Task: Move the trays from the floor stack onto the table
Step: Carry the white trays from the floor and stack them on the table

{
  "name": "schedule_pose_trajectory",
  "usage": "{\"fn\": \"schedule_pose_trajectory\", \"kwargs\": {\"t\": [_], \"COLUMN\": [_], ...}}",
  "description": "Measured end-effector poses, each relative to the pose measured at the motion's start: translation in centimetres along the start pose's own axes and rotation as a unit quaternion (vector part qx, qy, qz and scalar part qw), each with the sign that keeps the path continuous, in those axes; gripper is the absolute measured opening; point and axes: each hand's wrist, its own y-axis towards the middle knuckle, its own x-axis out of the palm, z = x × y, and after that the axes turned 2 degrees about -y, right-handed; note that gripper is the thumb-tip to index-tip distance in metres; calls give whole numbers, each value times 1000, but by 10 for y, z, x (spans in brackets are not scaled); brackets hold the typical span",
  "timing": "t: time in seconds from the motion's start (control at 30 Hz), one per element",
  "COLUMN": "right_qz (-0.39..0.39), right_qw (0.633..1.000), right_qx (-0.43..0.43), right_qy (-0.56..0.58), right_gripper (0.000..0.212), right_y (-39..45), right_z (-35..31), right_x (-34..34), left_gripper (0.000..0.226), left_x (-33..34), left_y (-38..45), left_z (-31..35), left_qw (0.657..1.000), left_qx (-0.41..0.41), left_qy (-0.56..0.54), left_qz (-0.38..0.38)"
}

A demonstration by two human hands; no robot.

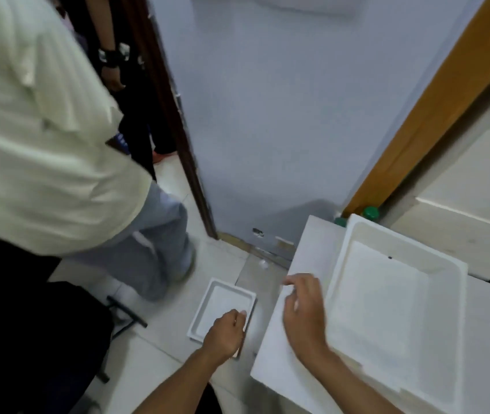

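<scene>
Gripping near edge of floor tray (222, 300) with left hand (225, 333); right hand (303, 312) loose, fingers spread, over table (282, 354) beside larger tray (393, 309).

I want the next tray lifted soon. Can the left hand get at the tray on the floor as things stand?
Probably yes. The left hand is already at the near edge of the floor tray, fingers on its rim, with nothing between them. The bystander's leg stands clear to the left.
</scene>
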Motion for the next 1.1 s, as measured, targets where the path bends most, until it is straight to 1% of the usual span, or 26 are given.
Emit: {"fn": "schedule_pose_trajectory", "kwargs": {"t": [0.07,0.1,0.17,0.23,0.3,0.4,0.5,0.6,0.67,0.73,0.87,0.93,1.0,1.1], "right_qz": [-103,-154,-247,-313,-341,-341,-351,-378,-383,-383,-398,-363,-302,-245], "right_qw": [994,988,968,943,925,907,881,857,845,831,812,811,819,823], "right_qx": [-17,-7,43,108,167,246,310,337,356,383,403,426,459,483], "right_qy": [22,29,31,18,-1,-31,-70,-94,-114,-125,-143,-170,-166,-169], "right_gripper": [28,26,27,28,26,25,28,28,26,25,30,32,39,48], "right_y": [-7,-12,-19,-22,-21,-14,-6,-7,-15,-24,-38,-46,-54,-66], "right_z": [-15,-21,-26,-18,-3,35,83,133,166,198,263,294,325,372], "right_x": [43,64,108,156,191,245,298,352,385,416,480,506,532,570], "left_gripper": [39,32,22,19,19,23,25,24,22,21,19,20,27,37], "left_x": [-15,-23,-40,-58,-76,-98,-104,-93,-79,-62,-28,-13,1,21], "left_y": [13,20,31,55,79,129,186,241,273,304,372,404,435,480], "left_z": [-24,-38,-61,-90,-111,-139,-163,-188,-211,-242,-311,-346,-378,-420], "left_qw": [1000,999,997,993,990,986,986,987,986,983,974,970,967,970], "left_qx": [-27,-45,-76,-106,-121,-136,-125,-103,-92,-92,-69,-51,-39,-53], "left_qy": [9,17,35,48,68,89,107,124,133,152,213,234,247,231], "left_qz": [3,2,3,8,22,39,38,27,32,40,43,41,45,47]}}
